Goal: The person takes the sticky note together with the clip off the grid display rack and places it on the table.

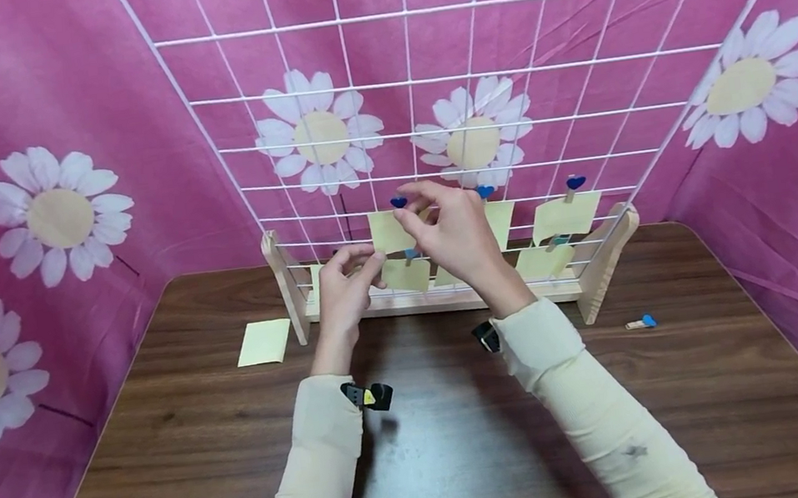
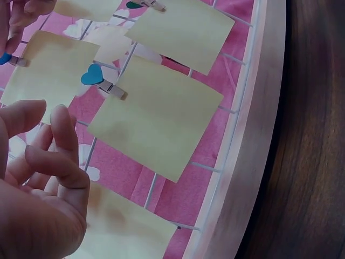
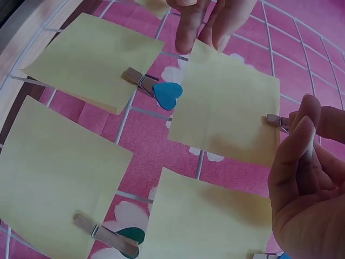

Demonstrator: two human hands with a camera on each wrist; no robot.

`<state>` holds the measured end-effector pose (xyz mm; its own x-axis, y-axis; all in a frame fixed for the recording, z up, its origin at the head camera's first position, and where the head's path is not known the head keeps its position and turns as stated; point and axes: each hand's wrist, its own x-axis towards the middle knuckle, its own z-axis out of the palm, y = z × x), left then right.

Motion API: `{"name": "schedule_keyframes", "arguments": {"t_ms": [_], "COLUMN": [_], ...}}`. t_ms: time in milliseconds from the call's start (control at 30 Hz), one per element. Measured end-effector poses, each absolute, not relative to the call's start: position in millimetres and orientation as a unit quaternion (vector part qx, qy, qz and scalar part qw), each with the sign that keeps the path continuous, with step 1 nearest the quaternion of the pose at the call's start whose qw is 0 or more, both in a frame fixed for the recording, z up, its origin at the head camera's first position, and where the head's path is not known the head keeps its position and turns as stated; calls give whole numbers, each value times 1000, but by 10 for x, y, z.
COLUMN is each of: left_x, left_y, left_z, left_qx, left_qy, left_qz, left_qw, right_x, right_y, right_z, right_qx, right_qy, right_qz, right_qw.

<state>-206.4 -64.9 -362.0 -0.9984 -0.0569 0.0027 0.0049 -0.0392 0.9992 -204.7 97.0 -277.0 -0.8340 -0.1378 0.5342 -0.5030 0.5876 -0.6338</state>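
Observation:
A yellow sticky note (image 1: 389, 232) hangs on the white wire grid (image 1: 414, 79), low and left of its middle. At its upper edge is a small wooden clothespin (image 3: 275, 120) with a blue heart (image 1: 399, 201). My right hand (image 1: 453, 229) pinches this clothespin between thumb and forefinger. My left hand (image 1: 347, 289) pinches the note's lower left corner at the fingertips. Just below hangs another note (image 2: 156, 118), held by a clothespin with a light blue heart (image 2: 92, 75). Several more notes, such as one at the right (image 1: 567, 217), are clipped beside these.
Wooden feet (image 1: 609, 263) hold the grid upright on the brown table (image 1: 171, 472). Left of the stand lies a loose yellow sticky note (image 1: 263, 342). A spare clothespin (image 1: 641, 322) with a blue heart lies at the right. Pink flowered cloth (image 1: 117, 59) surrounds the table.

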Motion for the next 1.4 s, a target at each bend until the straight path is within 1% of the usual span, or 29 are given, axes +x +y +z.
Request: {"name": "schedule_keyframes", "arguments": {"t_ms": [267, 567, 733, 967, 1167, 1267, 1400], "left_x": [-2073, -2064, -2056, -2056, -2031, -1971, -1872], "left_y": [-632, -609, -606, -614, -633, -636, -638], "left_z": [-3588, -3561, -3559, -3579, -3556, -3485, -3377], "left_qx": [11, 23, 25, 18, 2, -4, -7], "left_qy": [-684, -678, -677, -681, -690, -696, -703], "left_qz": [-729, -734, -735, -731, -723, -718, -710], "left_qw": [26, 27, 30, 35, 35, 35, 34], "right_x": [-2054, -2079, -2083, -2085, -2089, -2081, -2067], "right_y": [963, 962, 948, 923, 918, 935, 965], "right_z": [-2727, -2752, -2770, -2812, -2837, -2822, -2813], "right_qx": [188, 197, 196, 185, 180, 177, 167], "right_qy": [-864, -859, -857, -849, -830, -820, -815], "right_qz": [409, 416, 413, 403, 424, 441, 463], "right_qw": [224, 224, 239, 287, 315, 319, 307]}}
